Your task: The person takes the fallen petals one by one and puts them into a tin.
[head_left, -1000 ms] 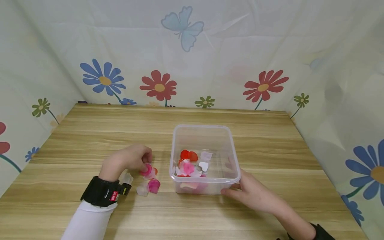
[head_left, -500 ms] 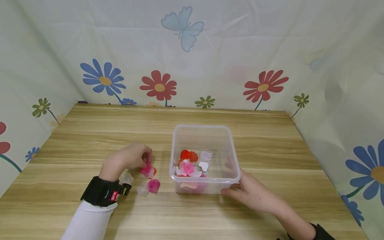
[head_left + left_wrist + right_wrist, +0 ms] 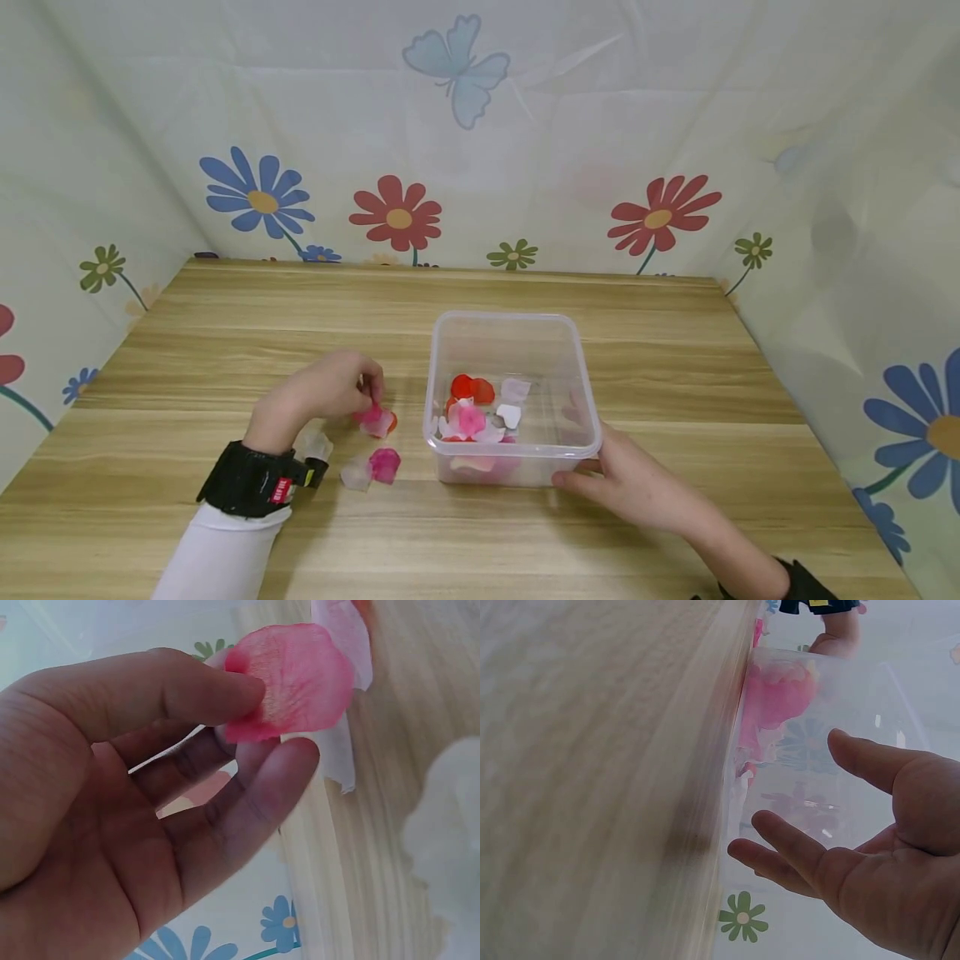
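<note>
My left hand pinches a pink flower petal between thumb and fingers, just above the table. Under it lie a pale pink petal and a red-orange one, partly covered. A magenta petal and a whitish petal lie nearer the front, and another whitish petal is beside my wrist. To the right stands a clear plastic box, lidless, with red, pink and white petals inside. My right hand rests at its front right corner, fingers extended and thumb apart.
The wood-grain table carries the box near its middle. A pale cloth printed with flowers and a butterfly hangs behind the table and along both sides.
My left hand has lifted and shifted slightly, with the pink petal between its fingers. The petals under it have moved slightly to the right. The right hand and box have stayed put.
</note>
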Motion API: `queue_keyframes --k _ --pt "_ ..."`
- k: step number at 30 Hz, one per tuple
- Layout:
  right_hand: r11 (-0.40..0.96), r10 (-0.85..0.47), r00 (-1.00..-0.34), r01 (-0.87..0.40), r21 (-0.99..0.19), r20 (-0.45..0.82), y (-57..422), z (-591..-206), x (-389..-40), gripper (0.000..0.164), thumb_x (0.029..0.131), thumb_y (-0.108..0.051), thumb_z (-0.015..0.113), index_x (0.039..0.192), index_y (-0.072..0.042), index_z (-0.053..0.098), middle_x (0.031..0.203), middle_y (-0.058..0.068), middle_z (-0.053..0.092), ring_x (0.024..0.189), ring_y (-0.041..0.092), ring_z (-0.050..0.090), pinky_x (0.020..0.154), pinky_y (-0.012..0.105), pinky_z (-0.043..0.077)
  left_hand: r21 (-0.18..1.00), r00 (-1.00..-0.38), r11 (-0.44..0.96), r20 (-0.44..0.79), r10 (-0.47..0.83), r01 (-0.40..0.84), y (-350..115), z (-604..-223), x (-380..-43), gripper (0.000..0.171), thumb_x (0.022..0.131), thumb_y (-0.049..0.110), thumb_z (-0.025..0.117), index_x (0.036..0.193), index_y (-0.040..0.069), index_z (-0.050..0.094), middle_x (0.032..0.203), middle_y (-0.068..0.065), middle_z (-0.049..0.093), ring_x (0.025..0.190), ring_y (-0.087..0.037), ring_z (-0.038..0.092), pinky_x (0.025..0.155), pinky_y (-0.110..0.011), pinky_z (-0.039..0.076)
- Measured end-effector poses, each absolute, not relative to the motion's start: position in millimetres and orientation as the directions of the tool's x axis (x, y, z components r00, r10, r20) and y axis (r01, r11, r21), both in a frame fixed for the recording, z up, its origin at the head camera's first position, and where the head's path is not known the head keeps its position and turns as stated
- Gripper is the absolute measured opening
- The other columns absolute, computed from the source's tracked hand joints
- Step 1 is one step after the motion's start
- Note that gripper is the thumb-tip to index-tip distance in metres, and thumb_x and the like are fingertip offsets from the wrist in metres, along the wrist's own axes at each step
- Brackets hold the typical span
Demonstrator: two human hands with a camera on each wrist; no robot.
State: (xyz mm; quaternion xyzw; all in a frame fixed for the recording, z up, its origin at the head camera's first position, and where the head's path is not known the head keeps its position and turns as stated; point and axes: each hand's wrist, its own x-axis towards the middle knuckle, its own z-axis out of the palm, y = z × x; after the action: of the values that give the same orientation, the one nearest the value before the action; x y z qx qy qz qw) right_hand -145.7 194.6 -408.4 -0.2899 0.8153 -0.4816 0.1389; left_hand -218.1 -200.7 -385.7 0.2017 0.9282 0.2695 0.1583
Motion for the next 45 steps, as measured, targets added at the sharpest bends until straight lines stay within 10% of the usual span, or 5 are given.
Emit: queue_keyframes --k 29,45 --pt "0.364 -0.61 -0.792 -0.327 -0.872 0.042 194.5 -408.0 -146.2 0.076 0.095 -0.008 0.075 0.156 -0.002 0.029 0.143 0.024 0.052 0.127 0.035 0.057 0.097 0.037 0.053 0.556 -0.878 0.691 0.178 0.444 0.462 -187.7 -359.6 -206.9 0.014 0.086 -0.007 0.075 0.087 0.007 0.075 0.084 0.001 0.065 0.077 -0.02 0.06 0.072 -0.035 0.056" --pt "0.372 -0.603 -0.796 -0.332 -0.867 0.046 193.6 -406.9 -145.2 0.074 0.095 -0.011 0.075 0.154 -0.003 0.031 0.142 0.022 0.054 0.126 0.033 0.058 0.097 0.037 0.053 0.514 -0.752 0.559 0.539 0.379 0.65 -161.0 -336.2 -185.1 0.016 0.083 -0.006 0.082 0.094 0.005 0.078 0.093 0.0 0.069 0.085 -0.013 0.067 0.076 -0.032 0.061"
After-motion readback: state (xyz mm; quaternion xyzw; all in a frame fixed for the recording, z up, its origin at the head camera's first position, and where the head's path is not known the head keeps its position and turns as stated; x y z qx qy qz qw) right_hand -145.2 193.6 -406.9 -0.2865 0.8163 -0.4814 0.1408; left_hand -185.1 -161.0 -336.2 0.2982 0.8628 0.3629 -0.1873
